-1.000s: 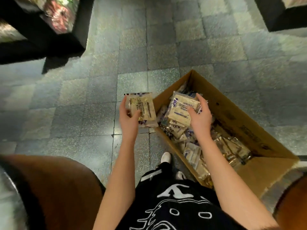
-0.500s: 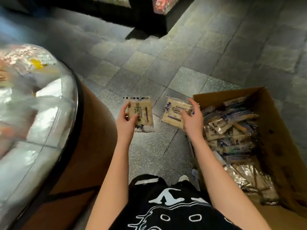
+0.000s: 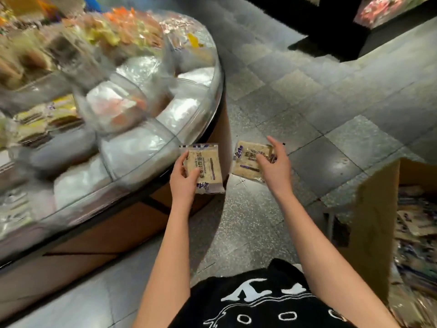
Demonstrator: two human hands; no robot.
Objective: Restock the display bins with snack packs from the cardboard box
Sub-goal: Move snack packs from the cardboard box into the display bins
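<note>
Left hand (image 3: 183,183) pinches snack pack (image 3: 209,165) just beside display bins (image 3: 151,147) rim. Right hand (image 3: 275,168) grips second pack (image 3: 247,159), farther right of bins. We judge neither pack binned yet; cardboard box (image 3: 373,223), well right of bins, holds many more.

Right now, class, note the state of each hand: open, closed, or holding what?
Left hand: closed on a snack pack, thumb over its front.
Right hand: closed on a second snack pack, held by its edge.
</note>
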